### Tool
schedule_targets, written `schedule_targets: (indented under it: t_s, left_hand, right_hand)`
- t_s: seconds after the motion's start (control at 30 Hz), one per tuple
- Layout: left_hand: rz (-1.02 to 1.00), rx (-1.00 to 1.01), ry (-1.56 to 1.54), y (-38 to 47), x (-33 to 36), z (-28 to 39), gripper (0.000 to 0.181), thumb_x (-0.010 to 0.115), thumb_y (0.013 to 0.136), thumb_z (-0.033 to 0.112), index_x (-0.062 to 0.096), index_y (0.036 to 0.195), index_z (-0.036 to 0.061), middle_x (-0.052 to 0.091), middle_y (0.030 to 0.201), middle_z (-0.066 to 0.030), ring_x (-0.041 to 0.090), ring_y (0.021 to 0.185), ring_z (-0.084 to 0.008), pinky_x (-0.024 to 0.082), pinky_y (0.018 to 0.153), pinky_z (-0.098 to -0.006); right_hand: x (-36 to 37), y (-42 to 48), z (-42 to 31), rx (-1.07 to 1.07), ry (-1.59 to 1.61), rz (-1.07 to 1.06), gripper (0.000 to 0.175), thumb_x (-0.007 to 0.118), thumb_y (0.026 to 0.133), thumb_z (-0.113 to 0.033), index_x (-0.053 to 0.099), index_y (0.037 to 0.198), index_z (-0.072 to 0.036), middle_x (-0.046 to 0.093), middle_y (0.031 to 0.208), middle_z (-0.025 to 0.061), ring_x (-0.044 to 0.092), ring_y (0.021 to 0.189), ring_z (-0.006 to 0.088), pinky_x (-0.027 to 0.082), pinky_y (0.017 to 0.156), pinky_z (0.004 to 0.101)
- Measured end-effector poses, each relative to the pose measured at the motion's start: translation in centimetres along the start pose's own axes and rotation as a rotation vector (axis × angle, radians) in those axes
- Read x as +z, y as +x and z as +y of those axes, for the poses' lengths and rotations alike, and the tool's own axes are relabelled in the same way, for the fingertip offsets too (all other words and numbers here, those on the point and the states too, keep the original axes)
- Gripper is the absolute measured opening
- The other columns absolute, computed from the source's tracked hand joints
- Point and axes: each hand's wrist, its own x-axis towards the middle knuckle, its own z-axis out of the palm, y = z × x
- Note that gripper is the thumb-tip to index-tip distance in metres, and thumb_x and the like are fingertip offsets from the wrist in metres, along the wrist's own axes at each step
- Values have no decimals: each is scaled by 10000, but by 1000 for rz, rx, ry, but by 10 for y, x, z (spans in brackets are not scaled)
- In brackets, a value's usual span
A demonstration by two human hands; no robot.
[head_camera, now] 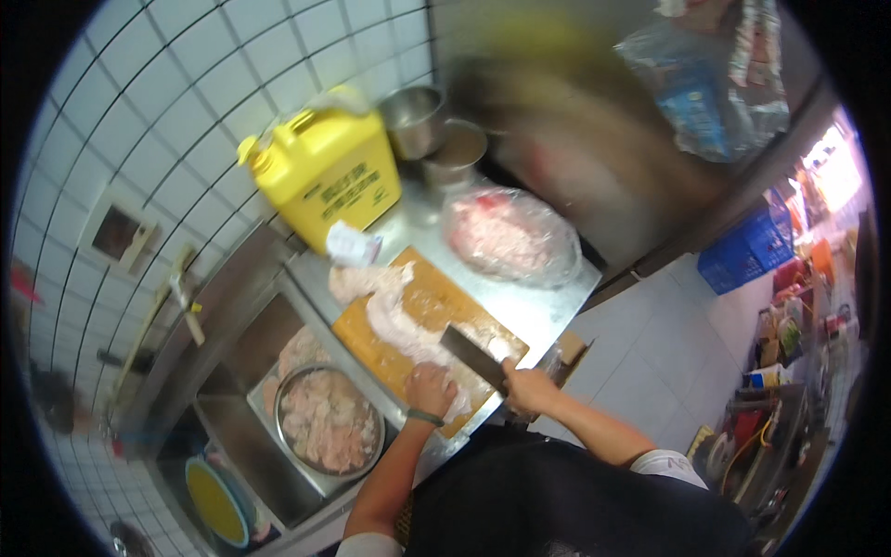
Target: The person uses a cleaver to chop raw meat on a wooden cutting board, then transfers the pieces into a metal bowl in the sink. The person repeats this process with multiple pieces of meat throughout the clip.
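Observation:
My right hand [529,388] grips the handle of a cleaver [475,358]. The dark, broad blade lies over the near end of a long strip of pale raw meat or fat [397,327]. Fingers curled, my left hand [430,390] holds the near part of that strip against the wooden cutting board [433,287], just left of the blade. Some of the strip is hidden under the hand and the blade. Its far end hangs over the board's far left edge. Small pale scraps lie on the board near the cleaver.
A metal bowl [381,425] of cut pale meat stands by the sink [230,411], left of the board. Beyond the board are a yellow jug [334,174], metal pots [456,150] and a plastic bag of meat [505,237]. A blue crate [745,244] is at right.

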Motion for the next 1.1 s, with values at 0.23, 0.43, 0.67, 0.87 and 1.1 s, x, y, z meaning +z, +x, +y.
schedule_targets:
  t_s: [0.23, 0.43, 0.67, 0.87, 1.1]
  left_hand:
    - [-187, -25, -49, 41, 18, -1, 239, 600, 623, 65, 672, 846, 18, 647, 791, -197, 594, 691, -381, 482, 699, -457]
    - [-220, -10, -199, 39, -9, 4, 498, 367, 897, 428, 612, 769, 14, 593, 711, -247, 559, 673, -428, 444, 633, -490]
    - [-295, 36, -63, 12, -34, -3, 376, 601, 707, 159, 609, 1050, 7, 626, 940, -229, 587, 879, -393, 457, 812, -463]
    - [-37, 16, -56, -13, -16, -11, 402, 644, 708, 215, 597, 1073, 54, 617, 985, -168, 557, 940, -341, 409, 858, -445]
    - [-139, -109, 53, 7, -9, -6, 264, 613, 720, 194, 587, 968, 108, 606, 739, -140, 576, 734, -328, 403, 744, -454]
  right_hand:
    - [3, -14, -32, 129, 705, -74, 791, 228, 870, -657, 511, 1231, -13, 488, 1244, 278, 456, 1192, 369, 322, 1022, 384]
    - [38, 34, -6, -223, 169, 183, 236, 299, 932, -260, 350, 1104, -106, 584, 849, 269, 601, 807, 435, 475, 677, 501]
    - [23, 21, 0, -92, 582, 91, 420, 276, 938, -387, 455, 1162, -80, 594, 981, 264, 601, 872, 406, 482, 738, 478]
    - [2, -5, -6, -12, 242, 90, 309, 529, 834, -147, 373, 1070, -22, 607, 781, 260, 594, 758, 431, 460, 642, 504]
    - [-3, 9, -18, -66, 140, 53, 292, 508, 845, -131, 360, 1068, -16, 596, 737, 262, 591, 748, 449, 457, 658, 526]
